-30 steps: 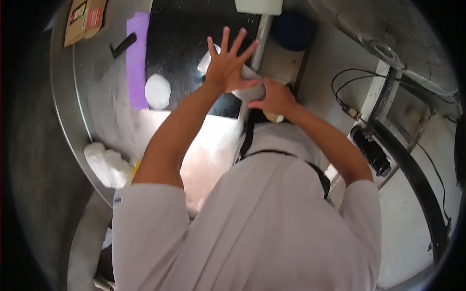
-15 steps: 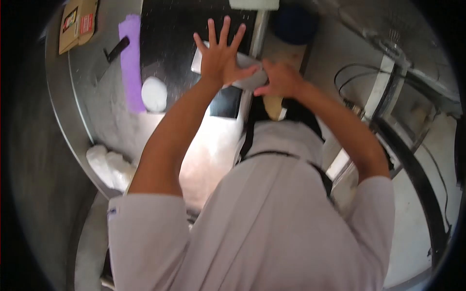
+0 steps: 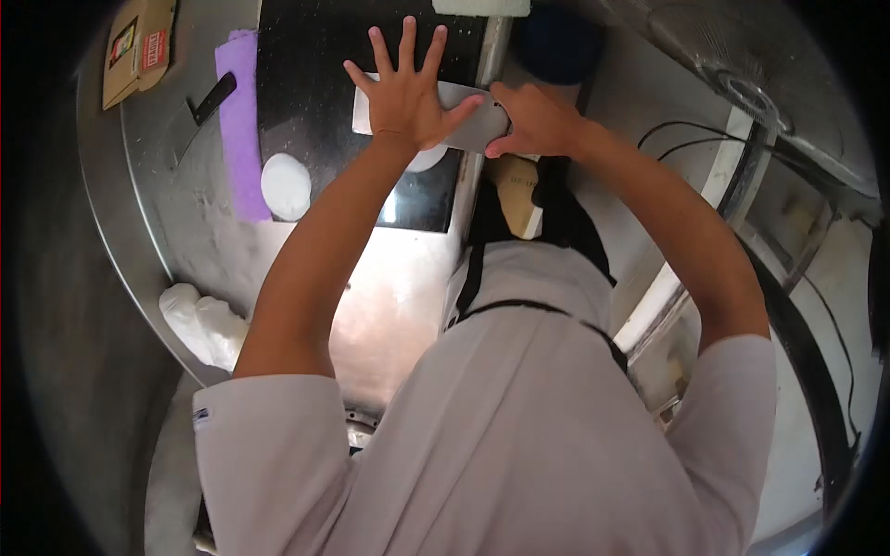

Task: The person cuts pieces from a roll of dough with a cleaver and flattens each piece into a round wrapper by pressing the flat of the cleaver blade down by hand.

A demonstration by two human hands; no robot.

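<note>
My left hand (image 3: pixel 405 109) lies spread, palm down, on a broad flat metal blade (image 3: pixel 462 121) shaped like a cleaver's. At the blade's right end, my right hand (image 3: pixel 538 120) grips it between thumb and fingers; any handle is hidden. The blade lies across a black board (image 3: pixel 320 120). Partly under it and my left hand, a white round piece (image 3: pixel 426 159) shows its near edge. Another flat white disc (image 3: pixel 286 186), resembling rolled dough, rests at the board's left edge.
A folded purple cloth (image 3: pixel 241 130) runs along the board's left side, with a black-handled knife (image 3: pixel 214 98) touching it. A cardboard box (image 3: pixel 139 51) stands far left. A white plastic bag (image 3: pixel 202 324) lies lower left. Behind the board is a pale block (image 3: pixel 482 7).
The blade and both hands have shifted slightly away and left in view. A white round piece now shows below the blade. My left hand stays spread on the blade.
</note>
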